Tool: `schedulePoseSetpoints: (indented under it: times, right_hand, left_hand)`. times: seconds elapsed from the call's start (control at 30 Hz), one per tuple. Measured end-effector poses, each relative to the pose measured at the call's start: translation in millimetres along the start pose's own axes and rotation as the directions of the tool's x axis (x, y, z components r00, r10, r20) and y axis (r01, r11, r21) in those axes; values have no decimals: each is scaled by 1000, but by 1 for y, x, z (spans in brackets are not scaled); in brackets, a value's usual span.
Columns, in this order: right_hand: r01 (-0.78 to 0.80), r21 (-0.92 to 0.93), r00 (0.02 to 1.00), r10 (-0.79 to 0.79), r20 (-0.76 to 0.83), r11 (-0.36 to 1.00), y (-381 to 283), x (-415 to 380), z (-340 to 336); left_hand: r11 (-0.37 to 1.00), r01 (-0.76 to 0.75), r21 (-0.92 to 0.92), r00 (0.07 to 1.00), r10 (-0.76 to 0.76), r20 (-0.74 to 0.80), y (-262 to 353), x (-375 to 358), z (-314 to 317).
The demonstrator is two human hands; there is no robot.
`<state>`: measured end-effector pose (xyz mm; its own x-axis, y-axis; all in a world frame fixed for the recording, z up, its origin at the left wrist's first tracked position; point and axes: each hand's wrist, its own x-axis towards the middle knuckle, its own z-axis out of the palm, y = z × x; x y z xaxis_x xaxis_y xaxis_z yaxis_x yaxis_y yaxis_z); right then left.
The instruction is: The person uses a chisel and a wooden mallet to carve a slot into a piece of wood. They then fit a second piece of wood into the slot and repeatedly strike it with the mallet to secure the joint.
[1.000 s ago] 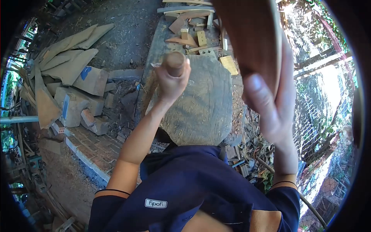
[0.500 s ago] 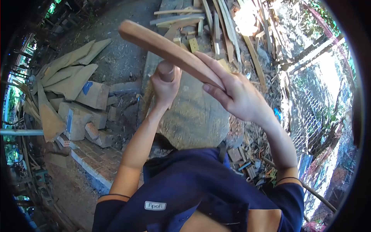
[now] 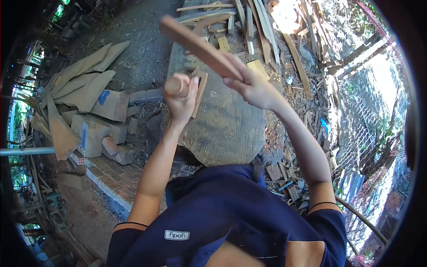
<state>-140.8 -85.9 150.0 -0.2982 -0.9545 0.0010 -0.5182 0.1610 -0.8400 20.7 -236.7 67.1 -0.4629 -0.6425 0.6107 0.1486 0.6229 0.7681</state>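
Note:
My left hand (image 3: 181, 106) is closed round a chisel by its thick wooden handle (image 3: 177, 87), whose round end faces up; the blade is hidden beneath the fist. Just right of that fist, a narrow piece of wood (image 3: 200, 95) lies on the thick plank, partly covered by the hand. My right hand (image 3: 255, 86) grips one end of a long flat wooden bar (image 3: 200, 46), thumb along the near side. The bar slants up and to the left, held above the plank and apart from the handle. Its far end is slightly blurred.
The broad worn plank (image 3: 227, 129) reaches to my lap, dusted with shavings. Wood strips (image 3: 262, 31) and small blocks (image 3: 223, 43) lie at its far end. Cut boards (image 3: 84, 98) are stacked left by a brick ledge (image 3: 113, 180). Chain-link fence (image 3: 360, 115) runs along the right.
The wooden bar has swung up and to the right with my right hand, away from the chisel handle. My left hand shows farther left, and more of the narrow wood piece is visible.

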Motion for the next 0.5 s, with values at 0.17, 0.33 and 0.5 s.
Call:
schedulePoseSetpoints:
  times: [0.17, 0.33, 0.5]
  right_hand:
    - [-118, -338, 980, 165, 112, 934, 65, 26, 64]
    - [-114, -347, 981, 160, 108, 931, 82, 19, 94]
    - [-131, -331, 979, 175, 105, 934, 83, 19, 92]
  left_hand:
    - [994, 89, -58, 992, -83, 99, 27, -31, -29]
    - [977, 173, -128, 981, -160, 107, 35, -57, -62]
    - [980, 165, -115, 984, -155, 87, 42, -39, -75]
